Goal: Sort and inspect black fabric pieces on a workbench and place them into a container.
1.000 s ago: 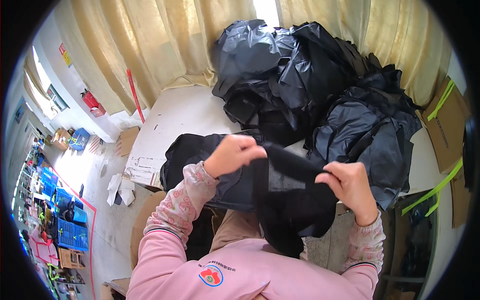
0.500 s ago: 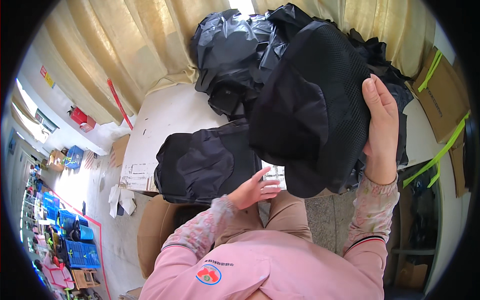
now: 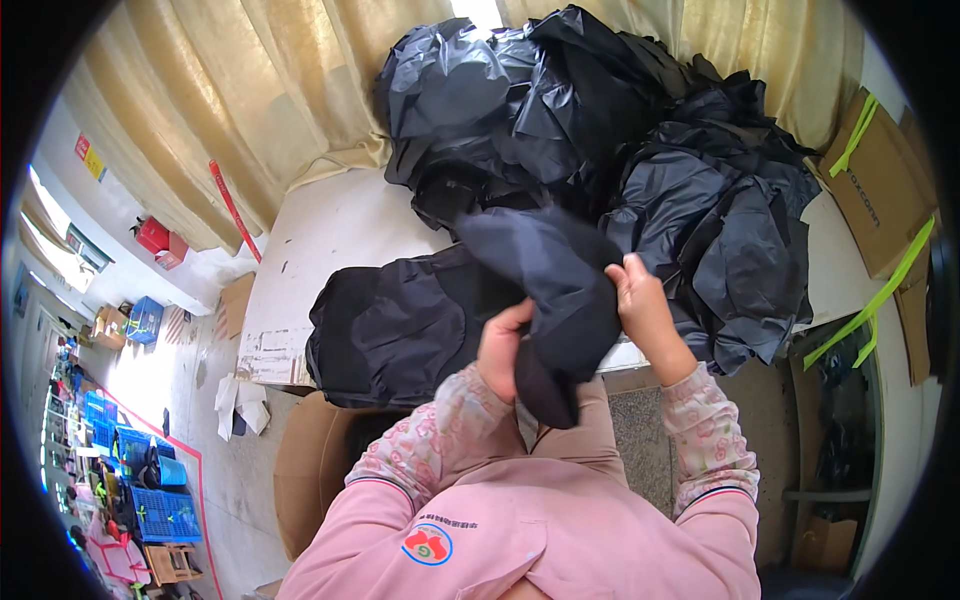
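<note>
Between my hands, a black fabric panel (image 3: pixel 572 295) is held up over the table's front edge; its upper part is smeared by motion. My left hand (image 3: pixel 503 350) grips its left side low down, fingers partly hidden behind the cloth. My right hand (image 3: pixel 645 305) pinches its right edge, thumb up. Left of them, flat black fabric panels (image 3: pixel 400 325) lie stacked near the front of the white table (image 3: pixel 325 220). Behind and to the right rise heaps of crumpled, shiny black fabric pieces (image 3: pixel 725 230).
Yellow curtains (image 3: pixel 260 100) hang behind the table. A cardboard box (image 3: pixel 880 200) with green straps stands at the right. Below the table's left front sits a brown carton (image 3: pixel 305 470). Blue crates (image 3: pixel 165 510) and a red box (image 3: pixel 152 235) are off to the left.
My right hand has brought the panel down and left from above the right heap, uncovering that heap. The panel has folded narrower, and my left hand has closed on it.
</note>
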A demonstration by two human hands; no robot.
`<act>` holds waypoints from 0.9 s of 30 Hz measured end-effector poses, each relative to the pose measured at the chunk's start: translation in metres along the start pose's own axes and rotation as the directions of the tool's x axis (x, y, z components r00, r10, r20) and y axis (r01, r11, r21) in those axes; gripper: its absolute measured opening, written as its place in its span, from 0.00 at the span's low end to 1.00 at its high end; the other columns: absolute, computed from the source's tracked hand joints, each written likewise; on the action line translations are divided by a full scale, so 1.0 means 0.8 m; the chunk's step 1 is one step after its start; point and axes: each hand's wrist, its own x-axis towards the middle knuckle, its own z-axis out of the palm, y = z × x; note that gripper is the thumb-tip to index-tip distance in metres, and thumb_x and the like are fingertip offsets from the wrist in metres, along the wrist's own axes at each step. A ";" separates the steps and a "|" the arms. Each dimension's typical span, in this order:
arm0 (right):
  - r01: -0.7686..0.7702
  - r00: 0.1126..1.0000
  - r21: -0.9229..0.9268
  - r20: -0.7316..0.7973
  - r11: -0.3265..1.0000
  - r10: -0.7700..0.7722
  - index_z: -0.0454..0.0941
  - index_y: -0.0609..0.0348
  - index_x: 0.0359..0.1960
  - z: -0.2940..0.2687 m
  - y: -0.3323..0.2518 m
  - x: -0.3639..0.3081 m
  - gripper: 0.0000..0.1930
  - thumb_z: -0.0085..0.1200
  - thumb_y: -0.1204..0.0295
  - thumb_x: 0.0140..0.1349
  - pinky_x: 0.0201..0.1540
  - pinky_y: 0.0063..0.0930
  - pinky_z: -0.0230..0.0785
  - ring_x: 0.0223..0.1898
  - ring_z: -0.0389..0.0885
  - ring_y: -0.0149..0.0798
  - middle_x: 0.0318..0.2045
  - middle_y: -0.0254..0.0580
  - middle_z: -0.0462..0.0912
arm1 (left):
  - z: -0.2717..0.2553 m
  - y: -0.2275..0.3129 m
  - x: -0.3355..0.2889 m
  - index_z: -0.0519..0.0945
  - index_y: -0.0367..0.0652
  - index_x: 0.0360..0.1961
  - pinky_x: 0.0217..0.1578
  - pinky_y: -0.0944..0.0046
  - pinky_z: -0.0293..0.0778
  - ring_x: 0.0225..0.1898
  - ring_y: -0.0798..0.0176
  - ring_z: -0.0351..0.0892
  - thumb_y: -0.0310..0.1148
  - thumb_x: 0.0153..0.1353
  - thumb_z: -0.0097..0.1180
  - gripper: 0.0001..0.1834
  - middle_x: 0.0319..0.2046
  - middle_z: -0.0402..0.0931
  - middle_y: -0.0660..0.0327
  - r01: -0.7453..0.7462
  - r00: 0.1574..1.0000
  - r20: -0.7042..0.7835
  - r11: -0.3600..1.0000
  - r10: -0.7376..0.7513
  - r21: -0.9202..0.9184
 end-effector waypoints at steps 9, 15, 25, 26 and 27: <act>-0.026 0.986 0.181 -0.158 0.983 0.055 0.73 0.64 0.32 -0.047 0.139 0.008 0.12 0.50 0.66 0.68 0.36 0.32 0.68 0.29 0.77 0.42 0.26 0.46 0.79 | 0.023 0.188 -0.139 0.79 0.34 0.48 0.54 0.60 0.72 0.49 0.53 0.80 0.50 0.69 0.49 0.27 0.45 0.81 0.52 -0.191 0.788 -0.117 0.420 0.604 0.887; 0.211 0.953 0.308 -0.276 0.928 -0.125 0.75 0.64 0.41 -0.118 -0.023 0.068 0.11 0.49 0.67 0.71 0.37 0.21 0.66 0.33 0.74 0.26 0.28 0.36 0.76 | 0.048 0.242 -0.135 0.72 0.36 0.59 0.62 0.61 0.61 0.64 0.51 0.66 0.36 0.59 0.63 0.29 0.60 0.70 0.48 0.331 0.771 0.217 -0.668 0.598 0.666; 0.680 0.719 -0.171 -0.037 0.713 -0.694 0.75 0.55 0.36 -0.083 -0.155 0.072 0.11 0.60 0.64 0.59 0.23 0.33 0.72 0.24 0.81 0.43 0.22 0.38 0.76 | 0.220 0.149 0.018 0.76 0.43 0.31 0.38 0.57 0.75 0.30 0.53 0.79 0.41 0.54 0.65 0.14 0.26 0.77 0.59 -0.393 0.718 0.664 -0.909 -0.208 0.140; 0.647 0.738 -0.242 -0.038 0.723 -0.674 0.76 0.55 0.35 -0.091 -0.139 0.070 0.10 0.60 0.64 0.59 0.23 0.33 0.72 0.23 0.80 0.43 0.22 0.38 0.76 | 0.218 0.156 0.019 0.75 0.43 0.29 0.31 0.57 0.72 0.29 0.51 0.78 0.42 0.54 0.64 0.15 0.24 0.75 0.58 -0.375 0.699 0.691 -0.917 -0.185 0.134; 0.611 0.756 -0.312 -0.042 0.728 -0.653 0.77 0.54 0.34 -0.101 -0.120 0.067 0.09 0.60 0.64 0.58 0.23 0.32 0.71 0.23 0.80 0.43 0.22 0.37 0.76 | 0.218 0.164 0.015 0.75 0.43 0.29 0.31 0.57 0.72 0.29 0.51 0.78 0.42 0.54 0.64 0.15 0.24 0.75 0.58 -0.377 0.695 0.694 -0.917 -0.188 0.129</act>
